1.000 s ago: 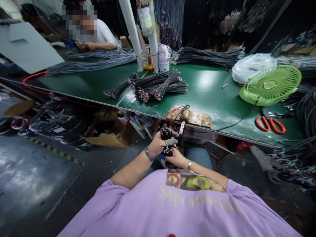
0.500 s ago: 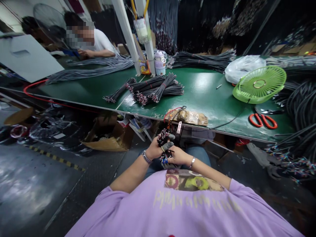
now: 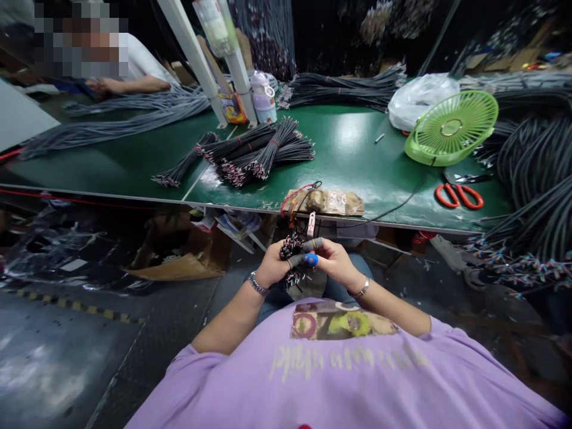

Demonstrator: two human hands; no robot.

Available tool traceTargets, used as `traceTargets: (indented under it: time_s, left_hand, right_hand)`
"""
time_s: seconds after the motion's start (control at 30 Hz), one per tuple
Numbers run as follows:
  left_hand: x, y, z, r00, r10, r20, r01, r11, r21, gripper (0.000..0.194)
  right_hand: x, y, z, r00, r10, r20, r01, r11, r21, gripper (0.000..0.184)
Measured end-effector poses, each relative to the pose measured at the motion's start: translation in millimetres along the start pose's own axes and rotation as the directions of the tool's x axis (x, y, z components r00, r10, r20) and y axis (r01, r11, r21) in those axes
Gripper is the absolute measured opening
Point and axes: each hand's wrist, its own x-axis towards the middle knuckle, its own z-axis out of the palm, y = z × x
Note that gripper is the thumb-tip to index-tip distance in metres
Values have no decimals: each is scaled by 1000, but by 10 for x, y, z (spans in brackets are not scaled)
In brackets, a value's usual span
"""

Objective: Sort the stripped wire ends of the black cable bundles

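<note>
A bundle of thin dark cables [image 3: 291, 245] with stripped, red and white wire ends sits in my left hand [image 3: 272, 266], whose fingers wrap around it. Its left thumb has a grey cover and points right across the bundle. My right hand [image 3: 339, 263] comes in from the right, with a grey cover on the index finger and a blue one on the thumb. These two fingertips close at the bundle's right edge, on cable ends too small to tell apart. More wire ends show below the left thumb. Both hands are over my lap, in front of the table edge.
On the green table [image 3: 357, 137] lie tied cable bundles [image 3: 263, 152], a taped wooden block [image 3: 330, 202] with wires and a pink-white clip [image 3: 311, 223], orange-handled scissors [image 3: 459, 195], and a green fan [image 3: 453, 128]. Loose cables [image 3: 531, 196] hang at right. Another person [image 3: 138, 65] works at far left.
My right hand has moved up and right from the lower part of the bundle, its covered index finger and thumb now at the upper right edge. The left hand keeps its hold. The view has shifted.
</note>
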Motion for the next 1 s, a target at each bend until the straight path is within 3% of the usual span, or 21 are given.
traceTargets:
  time_s: [0.2, 0.5, 0.67, 0.73, 0.83, 1.0]
  left_hand:
    - [72, 23, 70, 996, -11, 87, 6, 998, 55, 36]
    - [44, -21, 99, 991, -133, 0, 132, 984, -119, 26]
    - [69, 32, 124, 997, -61, -54, 65, 994, 85, 27]
    - [74, 29, 117, 998, -21, -63, 30, 988, 151, 26]
    - [67, 2, 108, 998, 14, -67, -2, 984, 179, 25]
    - [56, -1, 115, 999, 11, -52, -4, 991, 132, 25]
  right_hand:
    - [15, 18, -51, 998, -19, -64, 16, 999, -51, 22]
    - [55, 39, -180, 1000, 20, -18, -20, 1000, 24, 18]
    - [48, 72, -211, 994, 109, -29, -105, 987, 119, 18]
    - [43, 85, -223, 980, 199, 4, -192, 942, 275, 21]
    - [42, 99, -247, 940, 326, 100, -330, 794, 510, 25]
    - [43, 139, -272, 892, 393, 223, -439, 635, 636, 26]
